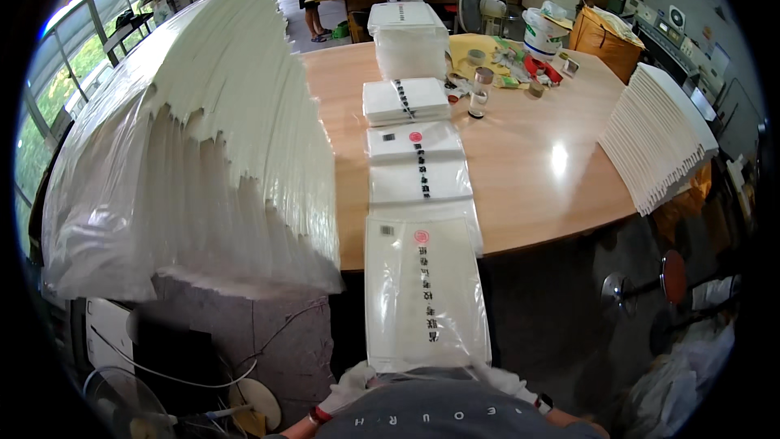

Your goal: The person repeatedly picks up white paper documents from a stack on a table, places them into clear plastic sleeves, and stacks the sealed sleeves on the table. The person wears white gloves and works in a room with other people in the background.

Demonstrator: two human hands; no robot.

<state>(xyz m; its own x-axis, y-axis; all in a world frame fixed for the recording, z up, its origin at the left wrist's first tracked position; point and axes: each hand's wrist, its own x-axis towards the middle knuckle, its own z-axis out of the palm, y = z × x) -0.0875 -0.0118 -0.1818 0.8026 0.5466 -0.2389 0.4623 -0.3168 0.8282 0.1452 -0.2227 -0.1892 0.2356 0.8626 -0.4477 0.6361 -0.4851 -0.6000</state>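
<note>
A clear-plastic-wrapped pack of large white paper (426, 293) lies lengthwise in front of me, its near half jutting past the table edge to my grey shirt. My left hand (352, 384), in a white glove, is closed at its near left corner. At the near right corner my right hand (505, 380), also gloved, is closed on it; the fingers of both hands are mostly hidden. The pack bears dark lettering and a red round mark. Just beyond it lie similar wrapped packs (422, 167), overlapping in a row, then a shorter stack (386, 104) and a taller stack (410, 49).
A huge leaning pile of plastic sleeves (236, 138) fills the table's left side. Fanned white sheets (658, 138) stand at the right edge. A bottle (480, 94), tape and a white bucket (543, 35) sit at the far right. Beyond are a fan (474, 4) and two people.
</note>
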